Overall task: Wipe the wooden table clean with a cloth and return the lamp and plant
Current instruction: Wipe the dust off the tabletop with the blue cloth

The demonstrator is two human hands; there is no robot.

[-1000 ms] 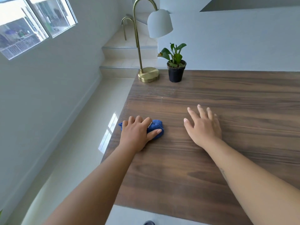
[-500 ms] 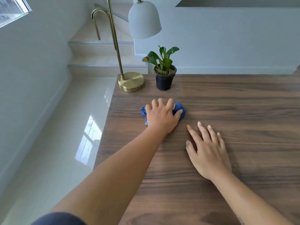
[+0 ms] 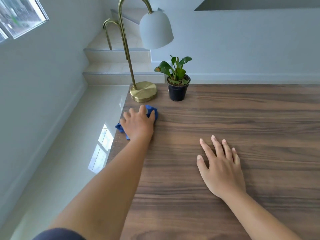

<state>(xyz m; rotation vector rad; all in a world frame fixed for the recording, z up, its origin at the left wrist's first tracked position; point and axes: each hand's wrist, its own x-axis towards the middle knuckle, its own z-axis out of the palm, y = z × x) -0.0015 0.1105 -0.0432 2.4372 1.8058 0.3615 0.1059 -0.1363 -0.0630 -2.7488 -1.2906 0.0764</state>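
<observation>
Pressing a bunched blue cloth (image 3: 153, 113) onto the dark wood-grain counter (image 3: 233, 115), our left hand (image 3: 137, 122) lies close to the counter's left edge, toward its far corner. Its fingers (image 3: 141, 111) are curled over the top of the cloth and the thumb hooks against its right side, so most of the fabric is hidden beneath the palm. We see blue only past the fingertips and in a corner that pokes out on the left, right at the counter's edge. Our left arm stretches out from a dark sleeve (image 3: 58, 234) at the bottom of the view.

Our right hand (image 3: 222, 172) rests palm down on the bare wood, well apart from the cloth and nearer to us. Its fingers (image 3: 217, 146) are straight and slightly spread, holding nothing.

At the far left corner stands a brass lamp (image 3: 143, 91) with a round flat base, a thin stem that arches over, and a white bell-shaped shade (image 3: 155, 29) hanging downward. The cloth is near the base but not touching it. Just beside the lamp, to its right, a small green plant (image 3: 176, 70) stands upright in a plain black pot (image 3: 178, 92), with soil showing at the rim and one leaf browned at its tip.

Beyond the counter we see pale tiled steps (image 3: 117, 66) with a curved brass handrail (image 3: 107, 32), a glossy light floor (image 3: 69, 144) that mirrors a window (image 3: 20, 16), and white walls.
</observation>
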